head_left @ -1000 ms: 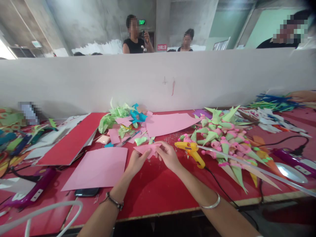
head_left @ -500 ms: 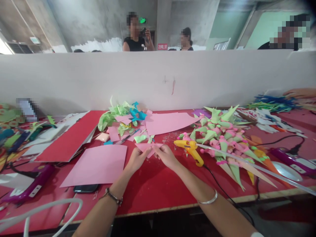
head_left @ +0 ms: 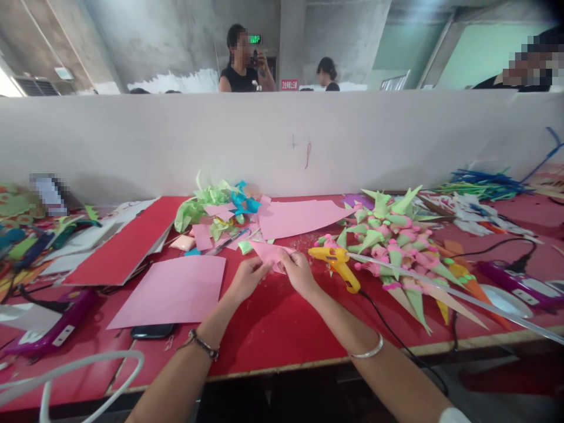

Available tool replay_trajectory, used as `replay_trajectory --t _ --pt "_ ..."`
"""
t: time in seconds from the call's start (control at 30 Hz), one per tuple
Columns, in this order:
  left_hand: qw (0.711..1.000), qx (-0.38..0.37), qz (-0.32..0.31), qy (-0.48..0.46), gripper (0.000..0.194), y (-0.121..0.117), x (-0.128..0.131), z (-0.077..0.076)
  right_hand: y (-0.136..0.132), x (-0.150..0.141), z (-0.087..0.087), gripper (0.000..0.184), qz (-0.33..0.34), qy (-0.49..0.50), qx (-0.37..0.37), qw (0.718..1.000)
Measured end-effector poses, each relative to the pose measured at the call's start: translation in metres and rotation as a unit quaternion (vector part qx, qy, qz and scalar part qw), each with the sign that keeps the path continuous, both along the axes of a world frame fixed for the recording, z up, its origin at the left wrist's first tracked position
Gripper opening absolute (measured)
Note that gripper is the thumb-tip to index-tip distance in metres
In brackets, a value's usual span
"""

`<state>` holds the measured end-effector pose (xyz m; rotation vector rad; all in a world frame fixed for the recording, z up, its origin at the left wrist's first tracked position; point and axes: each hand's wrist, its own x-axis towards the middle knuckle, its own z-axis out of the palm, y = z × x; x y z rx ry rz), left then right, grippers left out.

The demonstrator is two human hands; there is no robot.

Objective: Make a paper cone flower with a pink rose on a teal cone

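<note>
Both hands are at a small folded piece of pink paper (head_left: 267, 251), held just above the red table in front of me. My right hand (head_left: 300, 273) pinches its right side between thumb and fingers. My left hand (head_left: 247, 281) is closed at its lower left edge, thumb against the paper; the fingertips behind are partly hidden. A pointed corner of the paper sticks out to the upper left. Close to the right hand lies a yellow glue gun (head_left: 335, 264) with a long clear glue stick in its back. Left of my left hand lies a larger pink sheet (head_left: 176, 291).
Green-and-pink paper cones (head_left: 396, 247) are heaped at right. More pink sheets (head_left: 299, 218) and crumpled green paper (head_left: 207, 202) lie at the back, before a white partition (head_left: 176, 141). Purple power strips (head_left: 57, 329) flank the table. Several people are beyond the partition.
The pink paper has turned, its point now to the upper left. My right hand has shifted slightly right and up; the left hand has hardly moved.
</note>
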<state>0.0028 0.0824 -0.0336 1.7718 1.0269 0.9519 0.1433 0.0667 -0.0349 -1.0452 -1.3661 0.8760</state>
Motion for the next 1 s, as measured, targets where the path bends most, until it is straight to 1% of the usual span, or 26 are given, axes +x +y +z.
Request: replay_trajectory --t 0.1,0.2,0.3,0.4,0.47,0.53,0.6,0.8,0.87,1.0 --pt "1.000 -0.002 0.006 -0.002 0.034 0.000 0.002 -0.001 0.001 0.000 -0.001 0.048 -0.009 0.010 -0.005 1.000" --pt "1.000 0.001 0.001 -0.010 0.035 -0.001 0.004 0.000 0.003 -0.001 -0.002 0.047 0.002 0.023 -0.016 1.000" --pt "1.000 0.015 0.002 -0.024 0.034 -0.002 0.004 0.003 0.002 -0.001 -0.001 0.046 0.041 0.027 -0.035 0.998" --pt "0.998 0.038 0.025 -0.044 0.033 -0.001 0.003 0.005 0.000 -0.003 0.000 0.040 0.092 0.016 -0.046 0.995" --pt "0.997 0.049 0.039 -0.049 0.034 0.000 0.000 0.006 -0.001 -0.004 0.000 0.035 0.110 0.009 -0.046 0.993" --pt "0.997 0.055 0.041 -0.042 0.035 0.002 -0.003 0.006 -0.001 -0.004 -0.001 0.028 0.109 0.008 -0.042 0.993" --pt "0.997 0.059 0.029 -0.026 0.034 0.003 -0.005 0.007 0.000 -0.003 -0.002 0.025 0.100 0.010 -0.037 0.994" --pt "0.997 0.071 -0.011 0.020 0.034 0.000 -0.006 0.008 0.002 0.000 -0.005 0.028 0.080 -0.016 -0.025 0.996" --pt "0.997 0.080 -0.005 0.022 0.034 0.002 -0.006 0.007 0.002 -0.001 -0.005 0.028 0.074 -0.029 -0.022 0.997" --pt "0.994 0.104 0.044 0.010 0.033 0.009 -0.007 0.006 0.004 -0.004 -0.005 0.029 0.049 -0.050 -0.011 0.998"
